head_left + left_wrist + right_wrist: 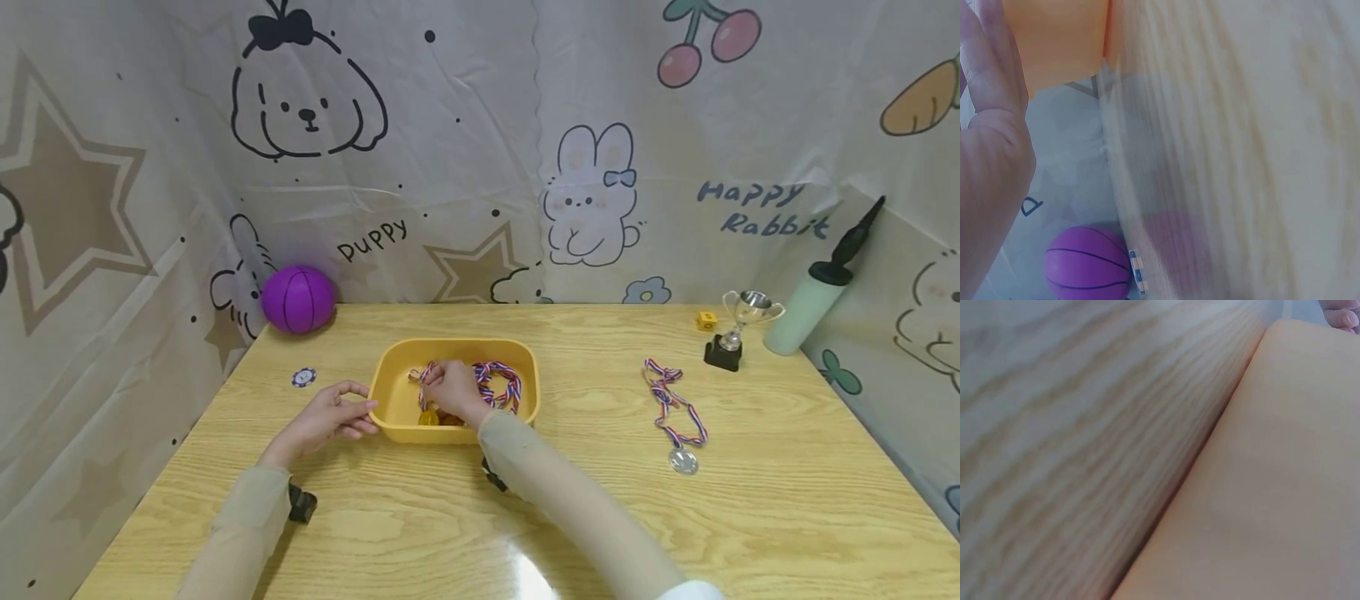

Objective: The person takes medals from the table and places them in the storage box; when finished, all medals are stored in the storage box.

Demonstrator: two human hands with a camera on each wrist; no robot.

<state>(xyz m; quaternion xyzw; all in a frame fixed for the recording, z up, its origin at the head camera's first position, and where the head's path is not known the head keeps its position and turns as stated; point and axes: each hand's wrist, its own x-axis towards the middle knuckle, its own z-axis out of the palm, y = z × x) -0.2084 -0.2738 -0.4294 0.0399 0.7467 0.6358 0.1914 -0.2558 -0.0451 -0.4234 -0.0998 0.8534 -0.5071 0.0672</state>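
A yellow basin (450, 434) stands on the table with medals on red, white and blue striped ribbons inside. My left hand (330, 417) holds the basin's left end, thumb at the rim and other fingers against the outer wall. Inside the basin, my right hand (457, 390) pinches the ribbon of a gold medal (428, 417), which lies near the front wall. Beside it is a coiled striped ribbon (510, 379), and the right wrist partly covers another medal. In the right wrist view, the basin's outer wall (1285, 475) fills the right side, hiding the right hand.
On the right lie a silver medal (683, 461) with its ribbon, a trophy cup (750, 308), a yellow die (707, 321) and a green hand pump (806, 308). A purple ball (298, 300) and a poker chip (303, 377) are at the left. Printed curtains enclose the table.
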